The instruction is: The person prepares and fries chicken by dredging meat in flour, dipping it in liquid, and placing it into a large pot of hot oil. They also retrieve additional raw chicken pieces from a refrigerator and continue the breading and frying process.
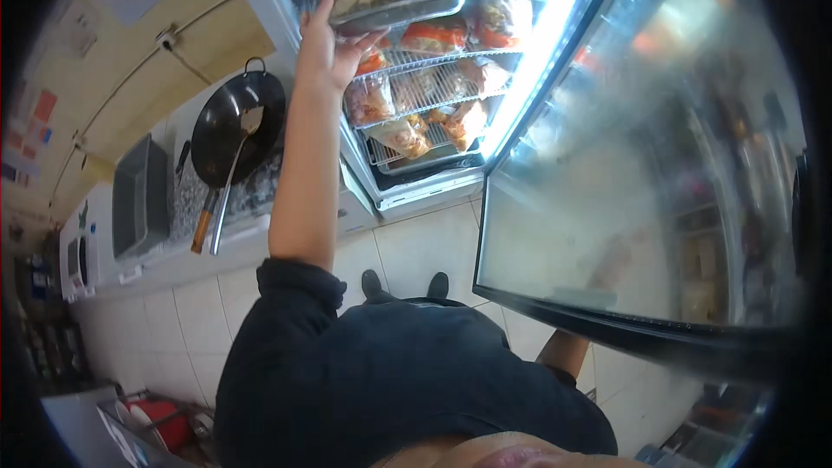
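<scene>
My left hand (329, 48) reaches up into a lit upright fridge. It is at the near left corner of a clear plastic tray (407, 7) with pale food in it. The thumb lies along the tray's side and the other fingers spread beneath its edge, taking hold of it. The glass fridge door (572, 208) stands swung out to the right. Behind its fogged pane my right hand (620, 256) shows only as a blur, so its fingers cannot be made out. Wire shelves below the tray carry bagged food (433, 35) and wrapped pieces that look like meat (403, 134).
Left of the fridge, a counter holds a black wok (230, 147) with a long-handled ladle (230, 186) in it. A grey plastic bin (141, 199) stands farther left. Pale floor tiles (195, 321) lie below. Red items (160, 425) sit at the lower left.
</scene>
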Demonstrator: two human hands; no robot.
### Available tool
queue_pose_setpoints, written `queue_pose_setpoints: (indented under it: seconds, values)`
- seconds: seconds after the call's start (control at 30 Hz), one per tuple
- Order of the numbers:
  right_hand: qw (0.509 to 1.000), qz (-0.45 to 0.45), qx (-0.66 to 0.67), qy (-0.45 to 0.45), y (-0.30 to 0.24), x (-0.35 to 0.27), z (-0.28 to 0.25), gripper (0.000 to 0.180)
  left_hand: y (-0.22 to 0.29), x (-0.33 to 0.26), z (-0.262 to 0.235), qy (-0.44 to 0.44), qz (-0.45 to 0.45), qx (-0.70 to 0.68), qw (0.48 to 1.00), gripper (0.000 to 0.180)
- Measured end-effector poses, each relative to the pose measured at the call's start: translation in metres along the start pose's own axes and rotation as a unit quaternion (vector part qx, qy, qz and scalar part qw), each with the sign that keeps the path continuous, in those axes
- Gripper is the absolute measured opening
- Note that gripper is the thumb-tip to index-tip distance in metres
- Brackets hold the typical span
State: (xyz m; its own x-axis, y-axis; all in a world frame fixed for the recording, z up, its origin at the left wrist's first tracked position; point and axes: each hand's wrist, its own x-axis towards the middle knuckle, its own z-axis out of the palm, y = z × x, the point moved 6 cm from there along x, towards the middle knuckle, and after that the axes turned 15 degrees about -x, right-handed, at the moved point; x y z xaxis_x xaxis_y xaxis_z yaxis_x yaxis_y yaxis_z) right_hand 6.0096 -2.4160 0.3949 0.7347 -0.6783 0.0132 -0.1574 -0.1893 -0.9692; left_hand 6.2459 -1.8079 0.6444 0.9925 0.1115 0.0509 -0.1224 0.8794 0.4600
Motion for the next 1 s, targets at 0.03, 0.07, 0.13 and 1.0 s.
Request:
queue_pose_setpoints:
  seconds: [0.03,0.07,0.13,1.0]
  values:
    - [1.000,0.004,0.004,-0.005,0.005,0.010,0.002,0.047,-0.009,-0.001,0.002,0.085,0.048,-0.002,0.995,0.068]
    - [1.000,0.004,0.001,-0.010,0.009,0.017,0.006,0.048,-0.019,-0.006,0.000,0.170,0.094,-0.006,0.981,0.072]
    - [1.000,0.002,-0.007,-0.017,0.014,0.028,0.014,0.048,-0.038,-0.008,0.004,0.128,0.093,-0.050,0.986,0.080]
    - [0.793,0.209,-0.326,-0.471,0.191,-0.513,0.145,0.059,0.010,-1.216,-0.307,0.573,0.071,0.116,0.808,0.062]
